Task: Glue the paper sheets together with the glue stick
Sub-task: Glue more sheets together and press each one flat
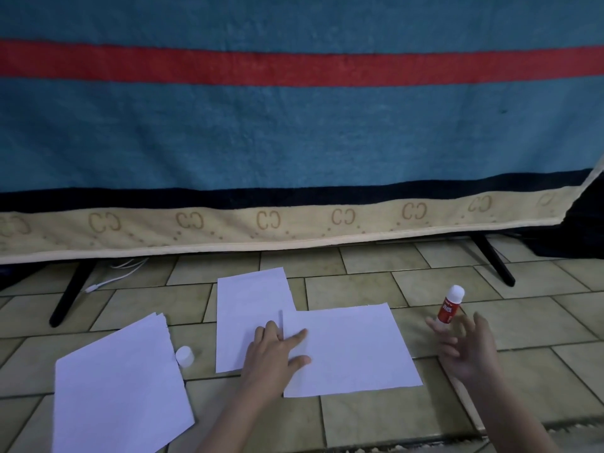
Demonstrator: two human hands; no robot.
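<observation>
**Left hand pressing the sheets, right hand by the glue stick**

I am watching the left hand (274, 349) lying flat where two paper sheets overlap on the tiled floor (457, 279), its fingers (295, 336) straight and slightly spread, pressing on the near sheet (353, 351) and the far sheet (251, 308). The right hand (467, 349) is hovering open just beside the glue stick (451, 304), fingers spread and relaxed; I cannot tell whether a fingertip is touching it. The glue stick is standing upright on the floor, right of the sheets. A white cap (185, 356) is lying between the far sheet and a stack of paper (121, 387) at the left. A striped blanket (294, 125) is hanging behind.
</observation>
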